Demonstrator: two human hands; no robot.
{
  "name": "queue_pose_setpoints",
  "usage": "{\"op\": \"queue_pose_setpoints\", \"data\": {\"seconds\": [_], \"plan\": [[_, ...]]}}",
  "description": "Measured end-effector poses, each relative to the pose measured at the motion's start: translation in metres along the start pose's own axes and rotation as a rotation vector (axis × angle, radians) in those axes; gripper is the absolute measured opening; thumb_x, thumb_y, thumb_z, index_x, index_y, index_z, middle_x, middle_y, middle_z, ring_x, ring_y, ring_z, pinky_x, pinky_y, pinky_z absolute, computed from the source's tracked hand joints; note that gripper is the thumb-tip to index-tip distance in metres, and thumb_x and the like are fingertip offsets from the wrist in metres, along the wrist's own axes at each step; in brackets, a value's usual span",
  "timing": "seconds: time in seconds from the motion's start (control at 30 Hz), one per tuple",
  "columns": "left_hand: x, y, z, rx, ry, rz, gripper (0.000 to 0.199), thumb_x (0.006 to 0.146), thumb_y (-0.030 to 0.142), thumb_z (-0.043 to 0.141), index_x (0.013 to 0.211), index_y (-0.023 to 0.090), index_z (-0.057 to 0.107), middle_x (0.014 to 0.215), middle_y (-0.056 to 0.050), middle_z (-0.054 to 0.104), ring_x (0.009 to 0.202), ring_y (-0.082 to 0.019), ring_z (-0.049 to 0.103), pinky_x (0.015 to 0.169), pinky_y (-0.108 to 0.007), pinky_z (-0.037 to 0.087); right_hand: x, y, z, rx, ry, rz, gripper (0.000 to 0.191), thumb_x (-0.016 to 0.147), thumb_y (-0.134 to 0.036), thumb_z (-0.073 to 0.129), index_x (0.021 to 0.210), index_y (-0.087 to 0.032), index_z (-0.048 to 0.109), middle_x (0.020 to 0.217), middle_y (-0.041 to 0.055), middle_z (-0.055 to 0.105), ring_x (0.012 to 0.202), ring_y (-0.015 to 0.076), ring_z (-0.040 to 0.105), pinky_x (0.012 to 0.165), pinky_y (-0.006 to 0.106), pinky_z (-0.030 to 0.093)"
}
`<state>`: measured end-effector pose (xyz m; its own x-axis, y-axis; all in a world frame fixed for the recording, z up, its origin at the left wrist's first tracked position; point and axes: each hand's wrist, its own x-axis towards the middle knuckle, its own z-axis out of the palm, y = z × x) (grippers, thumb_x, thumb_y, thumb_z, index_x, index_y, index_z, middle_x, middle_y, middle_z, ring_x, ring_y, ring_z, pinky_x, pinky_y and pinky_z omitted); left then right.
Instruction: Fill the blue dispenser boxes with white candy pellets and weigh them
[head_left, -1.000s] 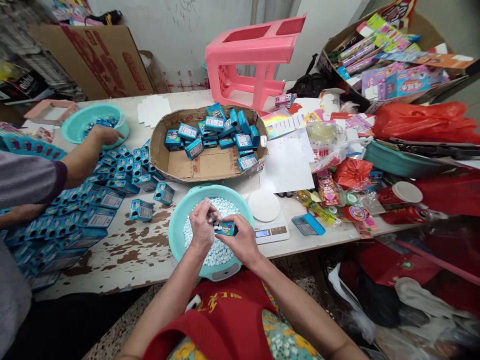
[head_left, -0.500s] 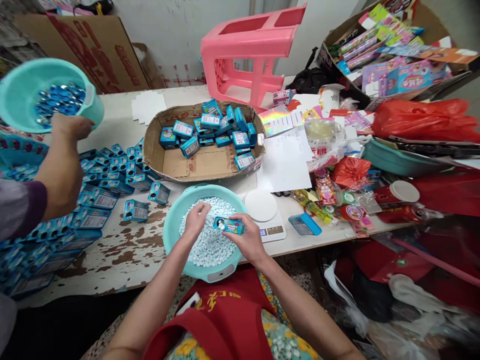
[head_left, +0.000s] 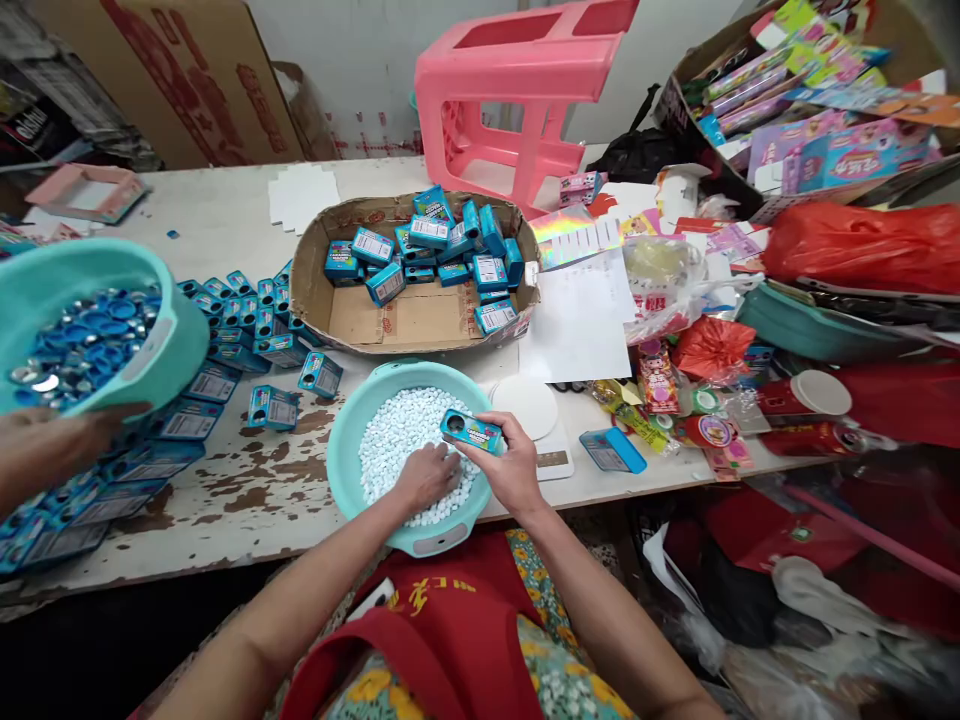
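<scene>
My right hand (head_left: 511, 462) grips a small blue candy box (head_left: 471, 431) by its end, over the right side of a turquoise basin (head_left: 346, 430). A dark round hole shows in the top of the box. Low in the basin, my left hand (head_left: 429, 478) presses curled fingers into the small white candies (head_left: 401, 425), just below the box. Its fingertips are partly hidden. Right of the basin, partly behind my right hand, is a white digital scale (head_left: 555, 460).
A cut-down carton (head_left: 360, 325) holds several blue boxes. More boxes (head_left: 187, 420) stand in rows at left. There, a co-worker's hand (head_left: 67, 440) holds a turquoise basin (head_left: 169, 330) of blue and silver caps. A pink stool (head_left: 517, 90) and a blue plastic container (head_left: 613, 451) are on the table.
My left hand has moved down and right into the candies. White candies showed at the box's hole; now the hole looks dark. The co-worker's basin has come nearer, over the rows of boxes.
</scene>
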<state>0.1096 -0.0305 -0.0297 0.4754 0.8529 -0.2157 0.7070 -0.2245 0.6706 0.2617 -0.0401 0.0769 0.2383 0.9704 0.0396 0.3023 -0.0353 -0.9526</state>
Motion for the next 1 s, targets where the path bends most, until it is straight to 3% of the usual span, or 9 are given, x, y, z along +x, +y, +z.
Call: {"op": "queue_pose_setpoints", "data": {"seconds": [0.1, 0.17, 0.27, 0.33, 0.43, 0.53, 0.7, 1.0], "plan": [[-0.002, -0.02, -0.015, -0.134, 0.132, -0.138, 0.013, 0.073, 0.035, 0.063, 0.078, 0.023, 0.061, 0.083, -0.007, 0.059, 0.08, -0.024, 0.057, 0.072, -0.034, 0.041, -0.002, 0.004, 0.006, -0.042, -0.034, -0.005, 0.031, 0.069, -0.031, 0.074, 0.096, -0.022, 0.061, 0.095, 0.0029, 0.063, 0.092, 0.0203, 0.061, 0.084, 0.035, 0.048], [-0.001, -0.02, -0.028, -0.396, 0.266, -0.264, 0.017, 0.07, 0.035, 0.066, 0.068, 0.021, 0.059, 0.07, -0.003, 0.056, 0.069, -0.02, 0.055, 0.063, -0.028, 0.039, -0.006, 0.007, 0.01, -0.069, -0.059, -0.008, 0.032, 0.069, -0.031, 0.074, 0.096, -0.022, 0.061, 0.095, 0.0028, 0.063, 0.091, 0.0202, 0.06, 0.084, 0.034, 0.048], [-0.003, -0.005, -0.05, -0.907, 0.411, -0.397, 0.026, 0.071, 0.04, 0.065, 0.062, 0.019, 0.053, 0.059, 0.001, 0.05, 0.049, -0.012, 0.045, 0.045, -0.021, 0.031, -0.011, 0.013, 0.018, -0.112, -0.096, -0.025, 0.031, 0.069, -0.029, 0.073, 0.096, -0.022, 0.06, 0.095, 0.0028, 0.063, 0.092, 0.0201, 0.06, 0.083, 0.033, 0.048], [-0.005, 0.011, -0.066, -1.225, 0.463, -0.373, 0.024, 0.073, 0.039, 0.062, 0.067, 0.019, 0.052, 0.059, 0.002, 0.049, 0.044, -0.01, 0.042, 0.039, -0.02, 0.027, -0.014, 0.018, 0.025, -0.161, -0.118, -0.043, 0.029, 0.071, -0.027, 0.071, 0.097, -0.022, 0.06, 0.096, 0.0035, 0.062, 0.094, 0.0208, 0.059, 0.083, 0.033, 0.047], [-0.007, 0.032, -0.082, -1.519, 0.504, -0.248, 0.018, 0.072, 0.033, 0.062, 0.072, 0.018, 0.053, 0.067, 0.0, 0.055, 0.053, -0.012, 0.053, 0.045, -0.021, 0.039, -0.018, 0.02, 0.036, -0.248, -0.162, -0.071, 0.026, 0.072, -0.023, 0.068, 0.096, -0.022, 0.059, 0.095, 0.004, 0.062, 0.093, 0.0219, 0.059, 0.082, 0.035, 0.047], [-0.003, 0.042, -0.088, -1.586, 0.601, -0.241, 0.017, 0.071, 0.031, 0.062, 0.072, 0.016, 0.052, 0.071, 0.0, 0.056, 0.062, -0.013, 0.059, 0.055, -0.025, 0.048, -0.021, 0.014, 0.044, -0.299, -0.207, -0.079, 0.025, 0.071, -0.022, 0.067, 0.095, -0.021, 0.059, 0.093, 0.0041, 0.062, 0.091, 0.0221, 0.059, 0.079, 0.034, 0.047], [0.004, 0.049, -0.089, -1.529, 0.733, -0.224, 0.022, 0.073, 0.033, 0.064, 0.07, 0.017, 0.049, 0.064, 0.003, 0.052, 0.053, -0.009, 0.054, 0.057, -0.024, 0.049, -0.021, 0.004, 0.047, -0.322, -0.188, -0.094, 0.026, 0.069, -0.021, 0.068, 0.093, -0.021, 0.06, 0.092, 0.004, 0.063, 0.091, 0.0226, 0.059, 0.08, 0.035, 0.045], [0.006, 0.053, -0.094, -1.442, 0.7, -0.182, 0.026, 0.076, 0.034, 0.065, 0.068, 0.017, 0.048, 0.06, 0.004, 0.049, 0.047, -0.008, 0.05, 0.051, -0.023, 0.046, -0.02, 0.004, 0.048, -0.211, -0.178, -0.039, 0.029, 0.066, -0.022, 0.073, 0.092, -0.021, 0.06, 0.09, 0.0018, 0.062, 0.088, 0.0203, 0.06, 0.078, 0.032, 0.046]]}}
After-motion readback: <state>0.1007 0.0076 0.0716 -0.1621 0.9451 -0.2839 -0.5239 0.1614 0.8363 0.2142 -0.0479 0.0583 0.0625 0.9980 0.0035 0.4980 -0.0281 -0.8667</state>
